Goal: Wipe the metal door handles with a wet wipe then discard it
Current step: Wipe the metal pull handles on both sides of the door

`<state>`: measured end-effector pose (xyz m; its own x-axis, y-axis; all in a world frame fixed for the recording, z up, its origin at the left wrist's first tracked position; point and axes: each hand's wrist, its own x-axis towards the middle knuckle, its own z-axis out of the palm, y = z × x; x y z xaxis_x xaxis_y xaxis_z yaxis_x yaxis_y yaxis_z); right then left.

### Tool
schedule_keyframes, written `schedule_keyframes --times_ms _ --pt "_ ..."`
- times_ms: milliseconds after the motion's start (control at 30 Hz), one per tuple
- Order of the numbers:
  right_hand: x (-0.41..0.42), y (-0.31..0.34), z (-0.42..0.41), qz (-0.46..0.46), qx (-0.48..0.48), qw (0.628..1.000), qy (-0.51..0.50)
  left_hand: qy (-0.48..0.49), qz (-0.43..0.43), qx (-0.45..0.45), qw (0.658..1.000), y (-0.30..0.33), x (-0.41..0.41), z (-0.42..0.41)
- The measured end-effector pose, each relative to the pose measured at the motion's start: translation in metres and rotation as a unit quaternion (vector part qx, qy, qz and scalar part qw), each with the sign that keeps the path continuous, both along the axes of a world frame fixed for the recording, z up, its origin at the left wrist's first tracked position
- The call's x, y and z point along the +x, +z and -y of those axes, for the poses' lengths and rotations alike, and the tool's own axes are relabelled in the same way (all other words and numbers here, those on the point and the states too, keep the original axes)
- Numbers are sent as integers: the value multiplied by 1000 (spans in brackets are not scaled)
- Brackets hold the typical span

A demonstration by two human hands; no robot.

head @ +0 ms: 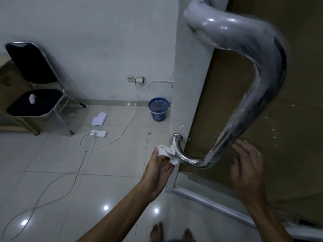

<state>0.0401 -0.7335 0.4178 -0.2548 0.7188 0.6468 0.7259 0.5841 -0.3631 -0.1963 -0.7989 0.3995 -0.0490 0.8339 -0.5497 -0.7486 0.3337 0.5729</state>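
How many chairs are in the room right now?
1: a black folding chair stands against the wall at far left, beside a wooden table edge. Others may be out of frame.

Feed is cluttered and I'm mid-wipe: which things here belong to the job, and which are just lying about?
Job:
- wet wipe, held by the left hand
- metal door handle
- right hand, open beside the handle
- blue wastebasket, for discarding

Lying about:
- black chair
- power strip and cable
- papers on the floor
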Motion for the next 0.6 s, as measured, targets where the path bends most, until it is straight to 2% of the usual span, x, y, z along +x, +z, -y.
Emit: schedule_keyframes --times_ms 133,233,400,467,600 --pt "1 5 -8 -18 15 1000 20 26 -111 16 993 3 19 -4" --pt "4 9 -17 -30 30 998 46 83 -42 9 996 4 20 -19" --pt "17 20 -36 -29 56 992 107 200 48 -69 976 0 16 -32" --pt "25 23 -43 -18 71 988 135 232 50 -77 968 -1 22 -37" --pt "38 22 -54 -12 86 979 184 240 -13 -61 969 1 40 -36"
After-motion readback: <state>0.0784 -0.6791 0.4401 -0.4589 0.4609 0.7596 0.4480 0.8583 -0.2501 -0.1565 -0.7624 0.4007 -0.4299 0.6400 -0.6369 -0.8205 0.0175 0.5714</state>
